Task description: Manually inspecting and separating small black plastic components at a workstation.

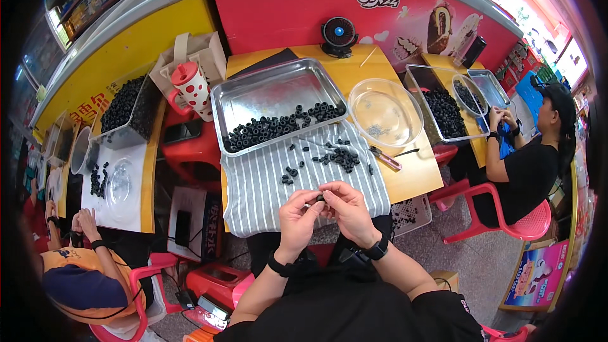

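Note:
Close together over the cloth's near edge, my left hand (pixel 297 220) and my right hand (pixel 350 214) both pinch one small black ring-shaped part (pixel 320 197). A grey-and-white striped cloth (pixel 253 193) lies under and beyond them. Loose black parts (pixel 342 159) are scattered on that cloth. Behind it, a metal tray (pixel 253 98) holds many more of the same black rings along its near side. A round clear plastic bowl (pixel 386 111) to the right has small thin bits in it. Beside the cloth lies a tool with a reddish handle (pixel 387 161).
A small black fan (pixel 339 33) stands at the table's back. Left are a polka-dot mug (pixel 193 92), a phone (pixel 182 131) and a bin of black parts (pixel 123 107). One co-worker (pixel 519 152) sits right, another (pixel 88 278) left. A clear bin (pixel 443 114) stands at right.

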{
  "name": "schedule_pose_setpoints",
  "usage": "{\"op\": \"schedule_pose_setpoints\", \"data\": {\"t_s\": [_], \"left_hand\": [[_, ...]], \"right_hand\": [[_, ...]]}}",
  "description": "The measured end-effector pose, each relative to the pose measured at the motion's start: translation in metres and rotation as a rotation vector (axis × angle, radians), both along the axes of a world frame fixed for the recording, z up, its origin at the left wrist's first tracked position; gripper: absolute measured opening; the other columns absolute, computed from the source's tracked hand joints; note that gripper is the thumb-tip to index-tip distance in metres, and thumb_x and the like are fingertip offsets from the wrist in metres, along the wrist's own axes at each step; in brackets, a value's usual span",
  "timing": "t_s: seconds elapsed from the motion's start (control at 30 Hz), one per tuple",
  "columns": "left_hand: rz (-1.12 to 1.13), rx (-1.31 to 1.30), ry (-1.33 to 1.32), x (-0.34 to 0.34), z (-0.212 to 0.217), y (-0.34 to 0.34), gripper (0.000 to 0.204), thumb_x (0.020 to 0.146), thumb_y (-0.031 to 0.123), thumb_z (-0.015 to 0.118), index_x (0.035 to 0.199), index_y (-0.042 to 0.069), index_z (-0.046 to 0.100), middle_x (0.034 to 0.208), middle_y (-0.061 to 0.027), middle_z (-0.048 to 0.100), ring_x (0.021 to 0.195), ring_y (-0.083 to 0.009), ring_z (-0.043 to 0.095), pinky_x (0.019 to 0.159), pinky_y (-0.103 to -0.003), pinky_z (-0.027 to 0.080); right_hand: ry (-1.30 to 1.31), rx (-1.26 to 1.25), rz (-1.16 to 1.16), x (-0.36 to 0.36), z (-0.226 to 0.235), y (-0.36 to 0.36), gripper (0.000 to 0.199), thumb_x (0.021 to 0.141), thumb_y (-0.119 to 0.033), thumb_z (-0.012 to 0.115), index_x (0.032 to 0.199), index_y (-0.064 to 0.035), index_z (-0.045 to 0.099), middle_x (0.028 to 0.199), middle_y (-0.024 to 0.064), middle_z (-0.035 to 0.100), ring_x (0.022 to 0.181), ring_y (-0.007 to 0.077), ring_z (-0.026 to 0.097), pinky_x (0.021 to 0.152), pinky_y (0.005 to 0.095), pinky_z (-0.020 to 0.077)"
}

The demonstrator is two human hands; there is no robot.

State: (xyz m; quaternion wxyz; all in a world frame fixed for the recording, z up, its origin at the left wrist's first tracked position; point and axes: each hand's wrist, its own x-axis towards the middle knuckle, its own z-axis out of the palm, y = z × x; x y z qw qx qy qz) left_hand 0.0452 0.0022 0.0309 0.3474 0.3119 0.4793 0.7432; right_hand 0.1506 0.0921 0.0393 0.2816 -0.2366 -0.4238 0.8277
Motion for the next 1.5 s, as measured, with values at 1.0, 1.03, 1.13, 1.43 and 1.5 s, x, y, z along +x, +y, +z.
{"op": "schedule_pose_setpoints", "data": {"t_s": [1.0,1.03,1.13,1.43,1.5], "left_hand": [[-0.084,-0.118,-0.216,-0.01,-0.017,-0.009,0.021,0.093,0.002,0.061,0.113,-0.004,0.063,0.097,-0.0131,0.071,0.082,-0.0162,0.068,0.072,-0.027,0.053],[-0.101,-0.119,-0.221,-0.009,-0.016,-0.002,0.021,0.093,0.002,0.06,0.113,-0.004,0.063,0.096,-0.0129,0.071,0.082,-0.0163,0.068,0.072,-0.027,0.053],[-0.064,-0.158,-0.187,-0.007,-0.017,0.004,0.021,0.092,0.0,0.06,0.113,-0.005,0.064,0.095,-0.0125,0.071,0.08,-0.0168,0.067,0.071,-0.026,0.052],[-0.03,-0.164,-0.32,-0.021,-0.027,-0.001,0.022,0.091,0.001,0.061,0.113,-0.004,0.064,0.094,-0.0117,0.07,0.077,-0.0159,0.066,0.069,-0.025,0.051],[-0.031,-0.185,-0.312,-0.018,-0.027,-0.001,0.022,0.091,0.001,0.062,0.113,-0.004,0.064,0.096,-0.0121,0.071,0.078,-0.016,0.066,0.069,-0.025,0.051]], "right_hand": [[-0.793,1.321,-0.427,0.034,-0.001,0.071,0.012,0.08,-0.006,0.069,0.087,0.0012,0.062,0.08,0.018,0.057,0.075,0.0386,0.059,0.066,0.0448,0.0461],[-0.845,1.347,-0.415,0.041,-0.004,0.08,0.013,0.08,-0.006,0.07,0.087,0.0015,0.063,0.08,0.0184,0.057,0.075,0.0387,0.059,0.066,0.0448,0.0464],[-1.373,1.803,-0.296,0.048,-0.032,0.094,0.012,0.077,-0.005,0.06,0.083,0.005,0.059,0.079,0.0245,0.057,0.076,0.0403,0.059,0.069,0.0455,0.0473],[-0.173,0.328,-0.353,0.076,0.031,0.085,0.02,0.081,-0.006,0.063,0.1,0.0002,0.064,0.084,0.0068,0.062,0.076,0.0152,0.06,0.067,0.03,0.048],[0.154,0.308,-0.558,0.121,0.089,0.066,0.016,0.084,0.001,0.06,0.099,-0.0012,0.062,0.093,0.0063,0.061,0.088,0.0175,0.061,0.075,0.0299,0.0491]]}}
